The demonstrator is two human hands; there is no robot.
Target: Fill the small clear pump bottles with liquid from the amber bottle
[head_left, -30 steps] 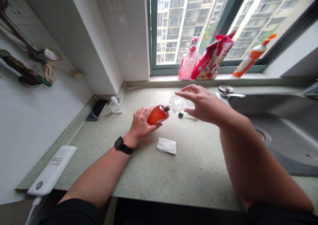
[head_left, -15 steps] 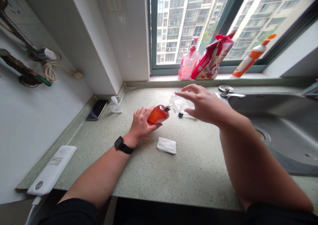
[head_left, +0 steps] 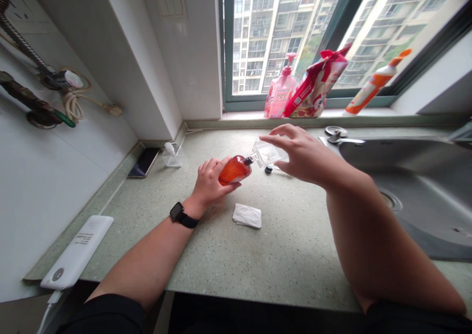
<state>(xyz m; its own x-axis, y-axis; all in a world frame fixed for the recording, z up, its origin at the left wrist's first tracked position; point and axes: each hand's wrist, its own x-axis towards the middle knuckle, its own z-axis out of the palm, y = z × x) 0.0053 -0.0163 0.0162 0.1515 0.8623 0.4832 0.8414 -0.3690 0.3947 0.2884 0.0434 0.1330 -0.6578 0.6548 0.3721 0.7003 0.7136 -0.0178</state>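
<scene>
My left hand (head_left: 212, 182) is closed around an amber bottle (head_left: 234, 171), which tilts so that its dark threaded neck points up and right. A clear square bottle (head_left: 268, 153) is gripped between the thumb and fingers of my right hand (head_left: 300, 152). It leans down to the left, its neck meeting the mouth of the amber bottle. Some amber liquid shows inside the left bottle; whether any is passing between them I cannot tell. Behind the clear bottle a black cap (head_left: 268, 170) lies on the counter. Below the bottles rests a folded white tissue (head_left: 247, 216).
A clear container with a white pump (head_left: 171, 155) and a phone (head_left: 144, 162) lie at the back left. A white power bank (head_left: 77, 251) sits on the left edge. The steel sink (head_left: 413, 186) is at right. A pink pump bottle (head_left: 280, 93) stands on the sill.
</scene>
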